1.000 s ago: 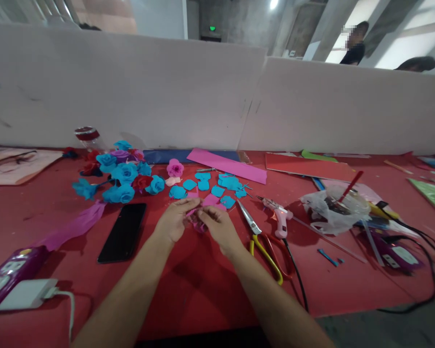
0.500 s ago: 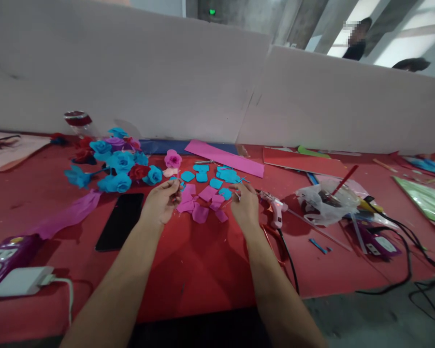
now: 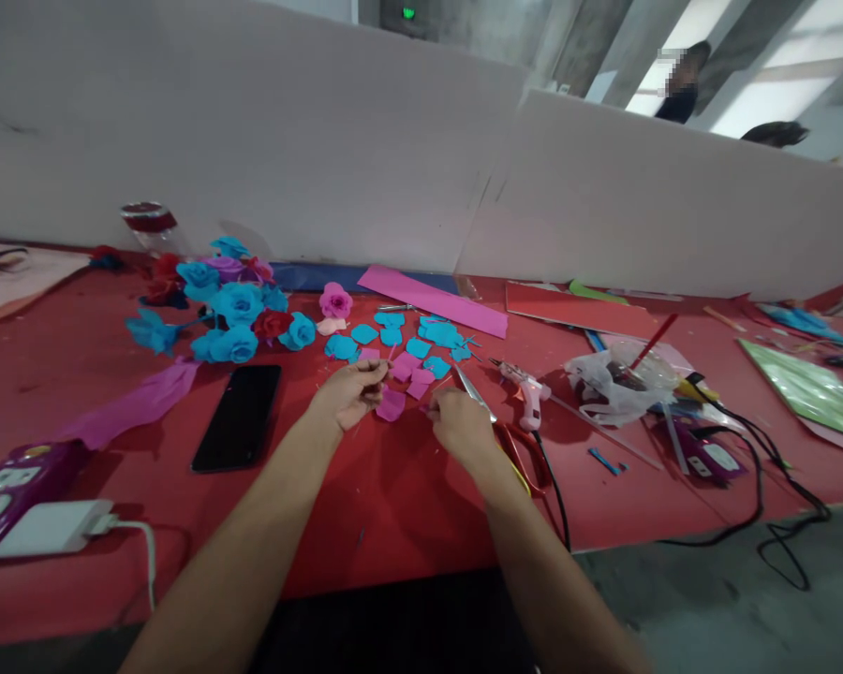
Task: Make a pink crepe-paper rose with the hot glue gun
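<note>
My left hand [image 3: 349, 393] is closed around a thin stick [image 3: 391, 355] whose tip pokes up past the fingers. My right hand [image 3: 458, 423] pinches a small pink paper petal [image 3: 429, 406] at its fingertips, a short way right of the left hand. Between and just beyond the hands lie loose pink petals [image 3: 391, 405] on the red table [image 3: 407, 487]. Several blue petals [image 3: 393, 335] are spread behind them. Scissors [image 3: 516, 447] with yellow and red handles lie partly under my right wrist.
A glue gun [image 3: 528, 388] lies right of the scissors, its cord running to the front edge. A black phone [image 3: 239, 417] and blue paper roses [image 3: 233, 316] are on the left. A plastic bag with a bowl [image 3: 618, 382] sits right. A power strip [image 3: 10, 477] is front left.
Both hands came back toward me and closer together. The right hand left the spot by the glue gun and now holds a petal over the scissors.
</note>
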Available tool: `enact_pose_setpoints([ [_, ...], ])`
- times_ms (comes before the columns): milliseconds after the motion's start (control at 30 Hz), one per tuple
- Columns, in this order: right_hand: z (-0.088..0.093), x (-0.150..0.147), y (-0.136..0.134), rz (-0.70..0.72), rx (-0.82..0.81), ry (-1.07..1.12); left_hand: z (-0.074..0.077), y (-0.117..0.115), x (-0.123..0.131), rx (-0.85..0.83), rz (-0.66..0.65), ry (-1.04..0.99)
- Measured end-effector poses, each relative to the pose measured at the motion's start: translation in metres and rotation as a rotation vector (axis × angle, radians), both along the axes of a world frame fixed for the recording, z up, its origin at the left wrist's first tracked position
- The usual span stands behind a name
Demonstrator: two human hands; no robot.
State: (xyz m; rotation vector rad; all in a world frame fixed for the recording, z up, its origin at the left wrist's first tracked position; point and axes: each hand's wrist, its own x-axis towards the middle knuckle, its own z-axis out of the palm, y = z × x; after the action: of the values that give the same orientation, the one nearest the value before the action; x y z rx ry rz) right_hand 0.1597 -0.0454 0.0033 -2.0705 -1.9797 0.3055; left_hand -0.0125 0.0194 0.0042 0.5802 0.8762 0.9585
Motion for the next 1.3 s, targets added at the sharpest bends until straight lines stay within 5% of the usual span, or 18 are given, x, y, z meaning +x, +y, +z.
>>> enact_pose_setpoints([
  [100, 0.008, 0.004, 0.009, -0.002, 0.077, 0.123, -0.001, -0.001, 0.000, 0.031, -0.021, -0.027],
  [233, 0.021, -0.003, 0.030, 0.034, 0.182, 0.816, -0.001, -0.003, -0.001, 0.125, 0.005, -0.051],
  [333, 0.019, -0.015, 0.038, 0.033, 0.078, 1.308, 0.002, -0.005, 0.000, 0.191, 0.019, -0.058],
  [433, 0.011, -0.024, 0.037, 0.023, -0.004, 1.554, 0.008, -0.010, 0.002, 0.231, 0.020, -0.070],
  [767, 0.005, -0.029, 0.032, 0.039, 0.037, 1.533, 0.013, -0.017, 0.012, 0.262, 0.132, 0.173],
  [1300, 0.013, -0.027, 0.028, -0.031, 0.063, 1.382, 0.013, -0.013, 0.007, 0.279, 0.173, 0.232],
])
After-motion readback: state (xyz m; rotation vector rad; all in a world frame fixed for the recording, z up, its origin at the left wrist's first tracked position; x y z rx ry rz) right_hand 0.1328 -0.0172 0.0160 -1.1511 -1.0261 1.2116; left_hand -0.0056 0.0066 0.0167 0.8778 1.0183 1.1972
